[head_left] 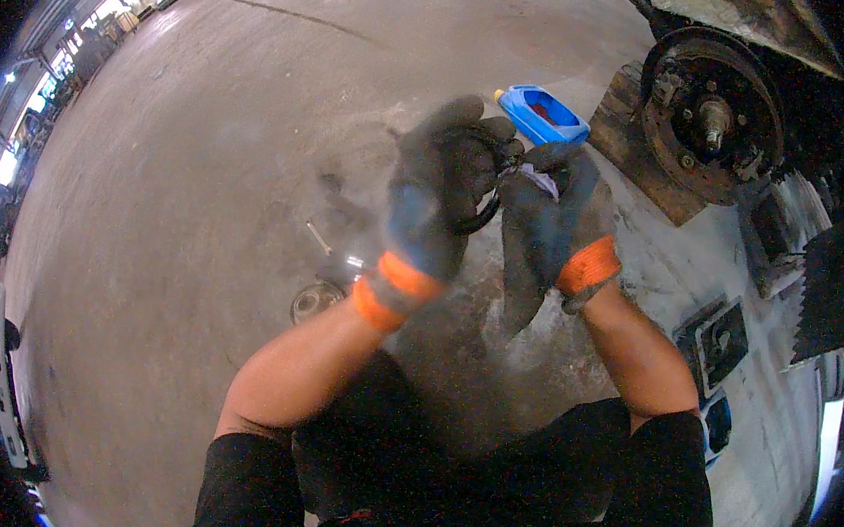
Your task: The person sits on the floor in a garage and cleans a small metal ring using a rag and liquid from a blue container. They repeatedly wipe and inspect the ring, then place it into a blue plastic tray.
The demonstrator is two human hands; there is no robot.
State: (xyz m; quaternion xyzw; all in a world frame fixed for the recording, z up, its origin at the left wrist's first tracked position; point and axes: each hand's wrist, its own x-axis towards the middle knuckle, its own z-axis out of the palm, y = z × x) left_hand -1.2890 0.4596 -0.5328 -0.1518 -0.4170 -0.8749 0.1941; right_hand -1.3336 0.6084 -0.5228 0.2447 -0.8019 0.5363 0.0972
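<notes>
Both my hands wear dark gloves with orange cuffs and are held close together above the floor. My left hand (422, 190) is curled round a dark ring-shaped part (485, 215), whose lower edge shows beside the palm. My right hand (567, 215) is closed on a dark rag (521, 290) that hangs down below it. A pale purple scrap (542, 181) shows at the right fingers, right by the ring. The gloves hide much of the ring, and motion blurs the left one.
Beyond my right hand lies a cut-open blue jug (550, 118) with something reddish inside. A greasy wheel hub (710, 127) stands at far right by a brown board (627, 131). Left of my left wrist, a round metal part (316, 302) and a thin tool (318, 237) lie on the floor.
</notes>
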